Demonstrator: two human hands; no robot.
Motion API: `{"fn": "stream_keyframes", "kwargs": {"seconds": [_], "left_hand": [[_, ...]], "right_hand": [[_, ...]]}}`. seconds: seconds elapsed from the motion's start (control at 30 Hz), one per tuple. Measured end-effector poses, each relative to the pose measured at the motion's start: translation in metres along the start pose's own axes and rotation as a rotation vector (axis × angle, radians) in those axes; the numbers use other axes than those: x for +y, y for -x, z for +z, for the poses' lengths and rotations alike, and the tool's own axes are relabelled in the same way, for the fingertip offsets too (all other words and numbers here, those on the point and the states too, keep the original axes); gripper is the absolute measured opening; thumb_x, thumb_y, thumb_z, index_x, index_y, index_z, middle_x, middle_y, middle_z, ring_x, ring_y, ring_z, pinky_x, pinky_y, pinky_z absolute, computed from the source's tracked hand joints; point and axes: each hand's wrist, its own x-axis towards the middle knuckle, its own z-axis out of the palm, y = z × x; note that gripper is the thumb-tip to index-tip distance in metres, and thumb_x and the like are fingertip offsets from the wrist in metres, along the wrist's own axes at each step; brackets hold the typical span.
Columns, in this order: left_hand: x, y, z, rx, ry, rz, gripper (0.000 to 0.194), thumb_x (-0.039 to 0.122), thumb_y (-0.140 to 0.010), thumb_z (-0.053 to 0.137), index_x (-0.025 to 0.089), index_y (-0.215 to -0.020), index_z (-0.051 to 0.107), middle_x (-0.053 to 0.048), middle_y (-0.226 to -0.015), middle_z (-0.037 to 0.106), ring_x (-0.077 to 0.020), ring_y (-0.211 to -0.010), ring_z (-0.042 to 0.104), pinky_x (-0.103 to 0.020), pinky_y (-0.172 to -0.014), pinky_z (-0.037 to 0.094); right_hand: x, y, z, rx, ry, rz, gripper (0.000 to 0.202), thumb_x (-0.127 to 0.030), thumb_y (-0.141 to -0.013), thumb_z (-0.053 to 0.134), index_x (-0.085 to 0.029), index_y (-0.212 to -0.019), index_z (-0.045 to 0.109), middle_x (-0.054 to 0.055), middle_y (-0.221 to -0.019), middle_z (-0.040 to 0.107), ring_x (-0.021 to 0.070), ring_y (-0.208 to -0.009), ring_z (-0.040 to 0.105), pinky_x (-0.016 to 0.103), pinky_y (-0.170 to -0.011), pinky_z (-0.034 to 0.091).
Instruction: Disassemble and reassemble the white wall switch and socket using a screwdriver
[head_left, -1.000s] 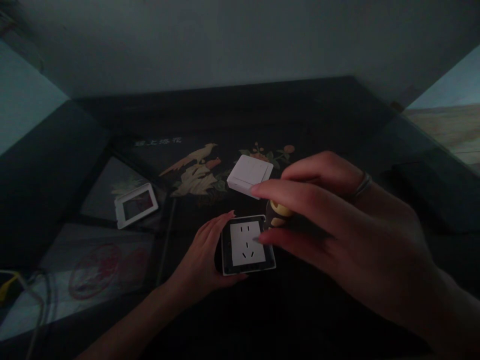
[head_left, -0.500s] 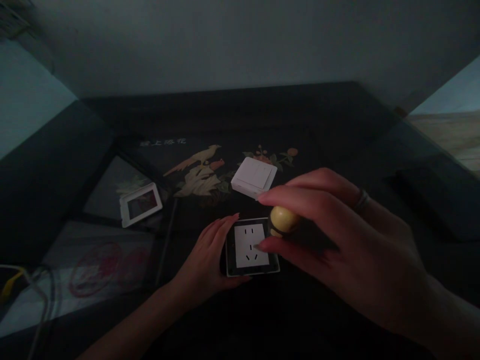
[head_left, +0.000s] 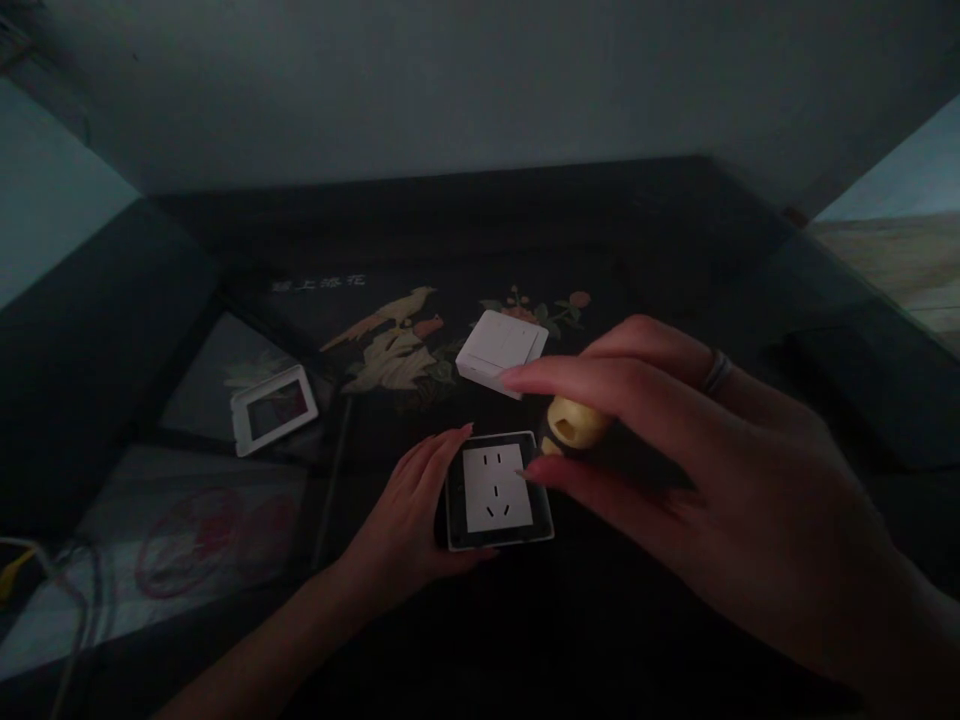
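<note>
Square socket point(head_left: 498, 490), white five-slotted face point(head_left: 481, 490), dark white-rimmed border point(head_left: 458, 505), clasped by left hand point(head_left: 405, 508), right hand point(head_left: 724, 490) at yellow knob point(head_left: 581, 420), grip unclear.

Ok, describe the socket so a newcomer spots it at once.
Over the dark table, find the left hand. It holds the socket by its left side; five dark slots mark it out from the white box and the hollow frame.
</note>
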Motion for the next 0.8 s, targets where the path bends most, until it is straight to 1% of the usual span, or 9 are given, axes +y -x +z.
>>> {"fn": "stream_keyframes", "kwargs": {"seconds": [0.07,0.13,0.27,0.37,0.43,0.5,0.67,0.73,0.8], "left_hand": [[0.0,0.0,0.0,-0.012,0.004,-0.013,0.111,0.036,-0.07,0.085,0.027,-0.153,0.013,-0.018,-0.149,0.043,-0.0417,-0.137,0.043,-0.064,-0.11,0.041],[0.001,0.0,-0.001,-0.019,0.001,-0.018,0.109,0.036,-0.07,0.085,0.027,-0.152,0.015,-0.018,-0.149,0.043,-0.0413,-0.136,0.044,-0.064,-0.11,0.041],[0.002,0.0,-0.001,-0.002,-0.013,-0.016,0.106,0.037,-0.071,0.084,0.026,-0.152,0.016,-0.018,-0.148,0.045,-0.0412,-0.136,0.045,-0.062,-0.109,0.043],[0.002,0.0,-0.001,-0.003,-0.026,-0.009,0.107,0.038,-0.072,0.083,0.025,-0.153,0.015,-0.018,-0.148,0.044,-0.0414,-0.136,0.045,-0.062,-0.109,0.043],[0.003,0.0,-0.002,-0.012,-0.032,-0.008,0.107,0.038,-0.072,0.083,0.025,-0.153,0.015,-0.018,-0.148,0.045,-0.0412,-0.136,0.045,-0.062,-0.109,0.043],[0.003,-0.001,-0.003,-0.015,-0.036,-0.009,0.108,0.038,-0.07,0.084,0.025,-0.153,0.015,-0.019,-0.147,0.045,-0.0409,-0.135,0.046,-0.062,-0.109,0.044],[0.002,-0.001,-0.002,0.008,-0.046,0.015,0.113,0.038,-0.068,0.086,0.025,-0.153,0.012,-0.019,-0.147,0.045,-0.0412,-0.135,0.046,-0.062,-0.108,0.045],[0.001,0.0,-0.001,0.014,-0.044,0.012,0.112,0.038,-0.069,0.085,0.025,-0.153,0.013,-0.018,-0.147,0.045,-0.0408,-0.136,0.045,-0.061,-0.109,0.044],[0.001,0.001,0.0,0.005,-0.04,-0.001,0.109,0.038,-0.071,0.084,0.024,-0.153,0.014,-0.018,-0.148,0.045,-0.0405,-0.136,0.045,-0.062,-0.109,0.043]], "right_hand": [[-0.001,0.001,-0.004,-0.015,-0.029,0.025,0.038,-0.01,-0.094,0.055,-0.018,-0.131,0.058,0.003,-0.116,0.07,0.0145,-0.103,0.068,0.02,-0.091,0.055],[-0.003,0.003,-0.009,-0.051,-0.06,0.051,0.044,-0.009,-0.093,0.051,-0.019,-0.136,0.052,0.002,-0.121,0.071,0.0148,-0.106,0.069,0.019,-0.089,0.056],[-0.005,0.005,-0.008,-0.125,-0.075,0.018,0.032,-0.016,-0.095,0.05,-0.019,-0.126,0.056,0.006,-0.127,0.068,0.0198,-0.112,0.068,0.024,-0.085,0.059],[-0.004,0.002,-0.002,-0.07,0.018,-0.02,0.025,-0.028,-0.097,0.055,-0.02,-0.119,0.062,0.007,-0.122,0.067,0.0234,-0.112,0.066,0.03,-0.085,0.058],[-0.003,0.001,-0.001,-0.015,0.076,0.002,0.02,-0.027,-0.097,0.056,-0.022,-0.114,0.065,0.005,-0.108,0.068,0.0205,-0.099,0.068,0.029,-0.081,0.057],[-0.002,0.002,-0.003,-0.018,0.075,0.015,0.02,-0.023,-0.097,0.054,-0.024,-0.113,0.066,0.002,-0.102,0.069,0.0172,-0.091,0.069,0.026,-0.078,0.056],[-0.002,0.006,-0.014,-0.156,-0.049,-0.011,0.041,-0.015,-0.099,0.048,-0.026,-0.138,0.053,-0.001,-0.129,0.067,0.0143,-0.114,0.065,0.022,-0.092,0.053],[-0.002,0.005,-0.013,-0.162,-0.066,-0.026,0.039,-0.015,-0.099,0.049,-0.023,-0.137,0.053,-0.001,-0.131,0.066,0.0129,-0.119,0.063,0.02,-0.097,0.051],[-0.002,0.003,-0.008,-0.118,-0.028,-0.033,0.032,-0.018,-0.099,0.052,-0.022,-0.129,0.059,0.002,-0.125,0.067,0.0141,-0.116,0.064,0.021,-0.093,0.052]]}}
